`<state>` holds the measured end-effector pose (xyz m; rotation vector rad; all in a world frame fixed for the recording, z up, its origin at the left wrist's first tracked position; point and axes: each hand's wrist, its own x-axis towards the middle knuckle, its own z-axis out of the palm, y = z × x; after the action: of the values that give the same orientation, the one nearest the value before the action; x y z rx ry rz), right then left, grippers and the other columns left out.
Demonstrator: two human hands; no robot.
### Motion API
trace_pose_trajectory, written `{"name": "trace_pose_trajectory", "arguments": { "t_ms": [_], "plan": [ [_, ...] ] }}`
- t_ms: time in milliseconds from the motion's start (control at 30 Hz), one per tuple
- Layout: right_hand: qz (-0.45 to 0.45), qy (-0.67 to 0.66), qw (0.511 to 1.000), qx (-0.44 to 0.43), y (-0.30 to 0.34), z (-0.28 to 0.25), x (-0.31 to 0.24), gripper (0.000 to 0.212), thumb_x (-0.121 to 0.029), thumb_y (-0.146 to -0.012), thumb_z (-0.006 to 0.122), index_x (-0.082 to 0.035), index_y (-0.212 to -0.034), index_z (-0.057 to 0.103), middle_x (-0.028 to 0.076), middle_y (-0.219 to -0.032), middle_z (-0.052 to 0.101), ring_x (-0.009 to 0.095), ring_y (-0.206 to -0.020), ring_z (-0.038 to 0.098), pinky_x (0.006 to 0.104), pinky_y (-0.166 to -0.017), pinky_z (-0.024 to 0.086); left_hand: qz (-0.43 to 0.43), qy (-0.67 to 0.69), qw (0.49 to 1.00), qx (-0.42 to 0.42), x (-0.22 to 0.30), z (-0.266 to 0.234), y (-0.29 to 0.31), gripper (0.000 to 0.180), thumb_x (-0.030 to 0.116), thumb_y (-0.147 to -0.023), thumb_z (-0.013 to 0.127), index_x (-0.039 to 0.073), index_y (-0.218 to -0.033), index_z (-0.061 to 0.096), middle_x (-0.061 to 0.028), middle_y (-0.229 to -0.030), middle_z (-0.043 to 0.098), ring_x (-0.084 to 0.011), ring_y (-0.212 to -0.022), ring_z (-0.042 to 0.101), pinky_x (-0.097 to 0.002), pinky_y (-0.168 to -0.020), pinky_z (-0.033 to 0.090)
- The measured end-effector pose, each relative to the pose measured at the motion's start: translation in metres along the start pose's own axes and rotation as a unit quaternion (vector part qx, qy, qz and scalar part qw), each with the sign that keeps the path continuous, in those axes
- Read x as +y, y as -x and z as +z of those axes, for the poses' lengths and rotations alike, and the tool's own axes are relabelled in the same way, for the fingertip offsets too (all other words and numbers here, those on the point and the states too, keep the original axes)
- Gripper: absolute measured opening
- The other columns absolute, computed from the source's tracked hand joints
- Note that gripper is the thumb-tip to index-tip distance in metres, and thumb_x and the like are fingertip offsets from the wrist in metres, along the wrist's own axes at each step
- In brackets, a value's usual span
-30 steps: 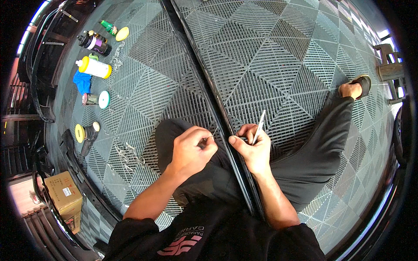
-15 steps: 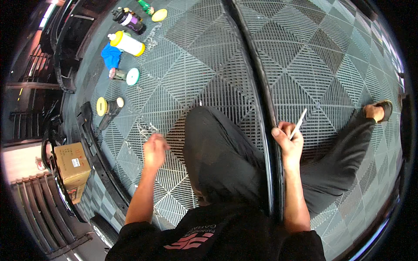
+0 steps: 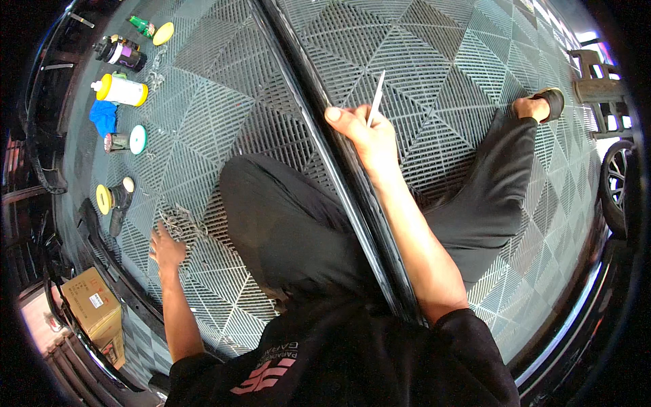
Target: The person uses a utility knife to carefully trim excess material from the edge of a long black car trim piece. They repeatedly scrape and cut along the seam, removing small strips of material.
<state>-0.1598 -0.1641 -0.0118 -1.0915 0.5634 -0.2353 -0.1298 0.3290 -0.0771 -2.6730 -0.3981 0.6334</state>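
My right hand (image 3: 371, 141) is closed around a slim white pointed stick (image 3: 377, 100), whose tip points away from me. That hand's thumb also rests on a long black glossy trim strip (image 3: 325, 146), which runs from the far edge of view down across my lap. Over on the left, my left hand (image 3: 167, 251) reaches low to the floor with fingers spread. It is beside a tangle of thin pale shreds (image 3: 182, 222); whether the fingertips touch them I cannot tell. Nothing shows in the left palm.
Along the left lie a polishing machine with a yellow pad (image 3: 105, 199), a teal-rimmed pad (image 3: 137, 140), a blue cloth (image 3: 103, 119), a yellow-and-white bottle (image 3: 122, 90), a dark bottle (image 3: 121, 54) and a green bottle (image 3: 142, 26). Cardboard boxes (image 3: 91, 305) stand nearer. A car wheel (image 3: 616, 183) is at right.
My left hand has moved left and down to the floor beside the shreds, its fingers spreading. The right hand keeps the stick and trim strip, now farther left and tilted. The view has turned.
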Motion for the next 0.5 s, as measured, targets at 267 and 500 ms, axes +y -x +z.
{"name": "trace_pose_trajectory", "arguments": {
  "t_ms": [267, 500],
  "plan": [
    [-0.004, 0.002, 1.0, -0.024, -0.015, 0.019, -0.012, 0.048, -0.016, -0.083, 0.089, -0.015, -0.065, 0.044, 0.006, -0.081, 0.068, 0.012, -0.077, 0.065, 0.0283, -0.071, 0.051, 0.228, 0.609, 0.734, 0.198, 0.141, -0.115, -0.029, 0.06, 0.031, -0.1, 0.063, 0.001, -0.15, 0.048, -0.0231, -0.146, 0.056, -0.0335, -0.137, 0.053, -0.0486, -0.116, 0.039],
    [-0.037, -0.016, 0.999, -0.015, -0.028, 0.024, -0.006, 0.047, -0.012, -0.086, 0.086, -0.016, -0.066, 0.043, 0.004, -0.081, 0.065, 0.009, -0.072, 0.056, 0.0259, -0.067, 0.046, 0.325, 0.838, 0.243, -0.365, 0.363, -0.219, 0.024, 0.071, 0.061, -0.105, 0.039, 0.003, -0.144, 0.051, -0.0181, -0.115, 0.067, -0.0311, -0.091, 0.066, -0.045, -0.085, 0.057]
  ]
}}
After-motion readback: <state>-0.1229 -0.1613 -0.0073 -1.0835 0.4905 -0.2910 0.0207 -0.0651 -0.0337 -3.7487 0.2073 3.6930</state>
